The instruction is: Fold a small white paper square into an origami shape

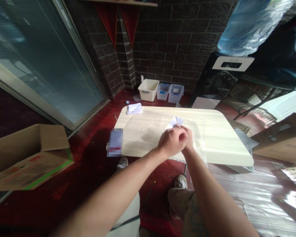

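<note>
A white folded sheet of paper (175, 121) is up over the right part of the bubble wrap, its creased flaps pointing away from me. My left hand (172, 141) is closed at the paper's near edge, fingers curled and thumb on top. Tucked against it, my right hand (188, 134) is closed too, with a fingertip on the paper; the left hand hides most of its fingers. Beneath both hands, a sheet of clear bubble wrap (144, 131) covers much of the pale wooden table (225, 141). A small stack of white paper (134, 109) lies at the far left corner.
A blurred-out purplish item (115, 142) sits at the table's left edge. Beyond the table stand a cream basket (148, 94) and clear plastic bins (175, 95). An open cardboard box (32, 164) is on the left, another box (283, 140) and a water dispenser (212, 80) on the right.
</note>
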`<state>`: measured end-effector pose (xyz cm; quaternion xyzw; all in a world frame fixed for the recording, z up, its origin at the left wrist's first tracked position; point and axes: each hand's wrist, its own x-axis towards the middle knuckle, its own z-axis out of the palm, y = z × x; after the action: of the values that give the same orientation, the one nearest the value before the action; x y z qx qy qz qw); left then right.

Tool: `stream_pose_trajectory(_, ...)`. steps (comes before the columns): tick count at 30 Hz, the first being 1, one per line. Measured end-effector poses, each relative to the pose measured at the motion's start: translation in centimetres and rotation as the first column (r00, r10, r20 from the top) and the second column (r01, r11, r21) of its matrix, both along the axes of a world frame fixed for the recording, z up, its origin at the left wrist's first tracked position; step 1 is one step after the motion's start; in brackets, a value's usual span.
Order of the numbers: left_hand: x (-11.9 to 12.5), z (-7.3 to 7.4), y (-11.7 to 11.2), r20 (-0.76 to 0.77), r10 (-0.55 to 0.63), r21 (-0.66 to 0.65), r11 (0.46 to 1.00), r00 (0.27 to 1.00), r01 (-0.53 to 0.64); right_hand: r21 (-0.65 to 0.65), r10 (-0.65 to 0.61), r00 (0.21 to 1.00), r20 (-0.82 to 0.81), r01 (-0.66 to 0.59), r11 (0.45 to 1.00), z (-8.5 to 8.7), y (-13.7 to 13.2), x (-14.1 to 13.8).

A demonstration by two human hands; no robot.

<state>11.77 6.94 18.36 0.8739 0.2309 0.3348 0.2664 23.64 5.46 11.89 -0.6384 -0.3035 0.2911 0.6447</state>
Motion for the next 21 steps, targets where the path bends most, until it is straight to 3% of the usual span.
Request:
stream_pose_trajectory(4,-2.3,-0.8,4.2,-0.042,0.144,-0.031,0.989,0.989,-0.145,0.000,-0.086,0.995,-0.053,0.086,0.996,0.7,0.4,0.0)
stream_pose_trajectory(8,-6.2,-1.0,7.7,-0.107,0.241,-0.013,0.970,0.965,-0.243,-0.002,-0.098,0.992,-0.086,0.098,0.995,1.3,0.9,-0.5)
stream_pose_trajectory(14,-13.8,2.8,12.4,-0.222,0.378,0.088,0.926,0.899,-0.367,0.011,-0.082,0.992,-0.097,0.083,0.996,1.6,1.2,-1.7)
stream_pose_trajectory(17,-15.8,3.0,11.9,-0.320,0.367,0.100,0.930,0.873,-0.354,0.000,-0.084,0.992,-0.095,0.084,0.996,1.5,1.3,-2.1)
stream_pose_trajectory(19,-16.0,1.4,9.4,-0.435,0.262,0.049,0.962,0.861,-0.267,-0.005,-0.086,0.992,-0.090,0.086,0.996,1.4,1.5,-2.3)
stream_pose_trajectory(21,-15.4,-1.1,5.4,-0.571,0.072,-0.065,0.989,0.818,-0.133,-0.008,-0.084,0.993,-0.083,0.083,0.997,1.4,1.6,-2.4)
